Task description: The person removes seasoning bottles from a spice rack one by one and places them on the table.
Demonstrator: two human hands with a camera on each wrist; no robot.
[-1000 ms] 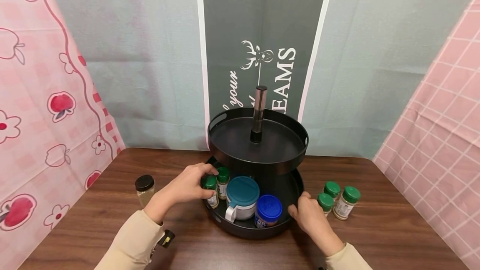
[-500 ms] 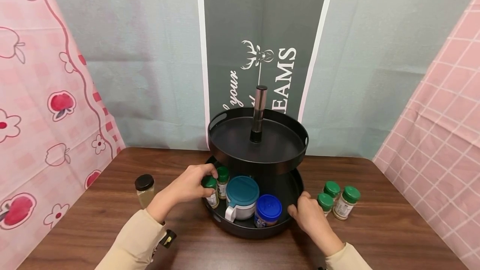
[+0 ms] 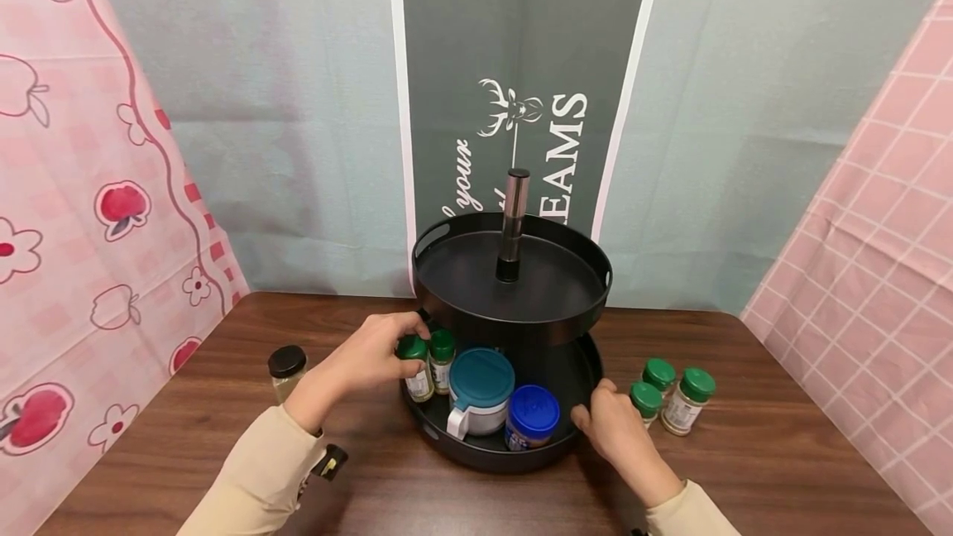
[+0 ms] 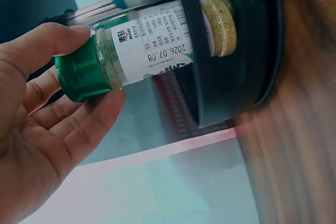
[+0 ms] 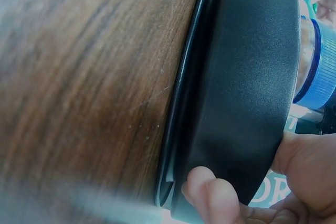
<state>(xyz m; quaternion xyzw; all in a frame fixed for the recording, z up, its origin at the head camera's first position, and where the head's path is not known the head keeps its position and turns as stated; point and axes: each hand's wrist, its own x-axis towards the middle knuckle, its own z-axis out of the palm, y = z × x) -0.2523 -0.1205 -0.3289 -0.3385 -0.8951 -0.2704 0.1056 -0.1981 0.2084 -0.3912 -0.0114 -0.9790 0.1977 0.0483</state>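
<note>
My left hand (image 3: 370, 356) pinches the green cap of a spice jar (image 4: 152, 45) between thumb and fingers. The jar is at the left side of the lower tier of a black two-tier turntable (image 3: 487, 461), inside its rim. Just right of it stands a second green-capped spice jar (image 3: 442, 370). A white pot with a teal lid (image 3: 481, 379) and a blue-lidded jar (image 3: 533, 413) share that tier. My right hand (image 3: 614, 428) grips the lower tier's rim (image 5: 247, 87) on the right, thumb over the edge and fingers against the outer wall.
Several more jars stand on the wooden table (image 3: 774, 453): green-capped ones (image 3: 696, 391) at the right and a black-capped jar (image 3: 287, 366) at the left, partly behind my left forearm. The upper tier (image 3: 551, 288) overhangs the back of the lower one around a metal post (image 3: 514, 213).
My left hand has shifted slightly back and to the left, and the spice jar it pinches moved with it. The right hand keeps its place on the rim.
</note>
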